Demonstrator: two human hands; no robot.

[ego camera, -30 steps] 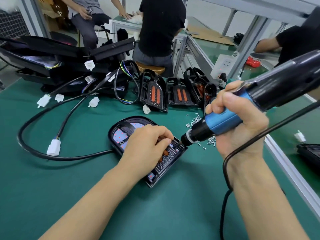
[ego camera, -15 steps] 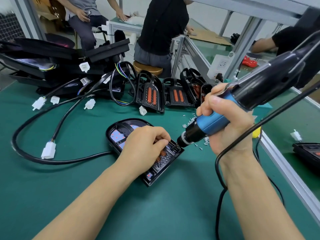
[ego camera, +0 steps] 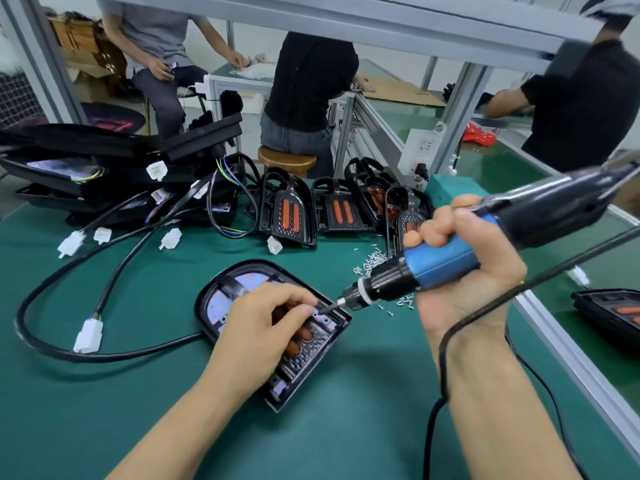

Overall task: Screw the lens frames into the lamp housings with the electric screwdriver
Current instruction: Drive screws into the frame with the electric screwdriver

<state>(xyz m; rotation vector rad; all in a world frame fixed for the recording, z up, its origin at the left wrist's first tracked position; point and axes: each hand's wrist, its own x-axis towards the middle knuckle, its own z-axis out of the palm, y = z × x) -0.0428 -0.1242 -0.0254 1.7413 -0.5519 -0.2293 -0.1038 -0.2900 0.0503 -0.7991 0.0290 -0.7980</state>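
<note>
Two hands busy: left hand (ego camera: 266,327) pinning housing (ego camera: 277,341) on desk (ego camera: 104,393), right hand (ego camera: 460,268) gripping screwdriver (ego camera: 440,261), bit seating screw; next needing steady downward drive.

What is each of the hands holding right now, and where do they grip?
The right hand grips the electric screwdriver round its blue grip section. The left hand presses on the lamp housing, fingertips curled beside the bit tip; whether it pinches a screw cannot be told.
</note>
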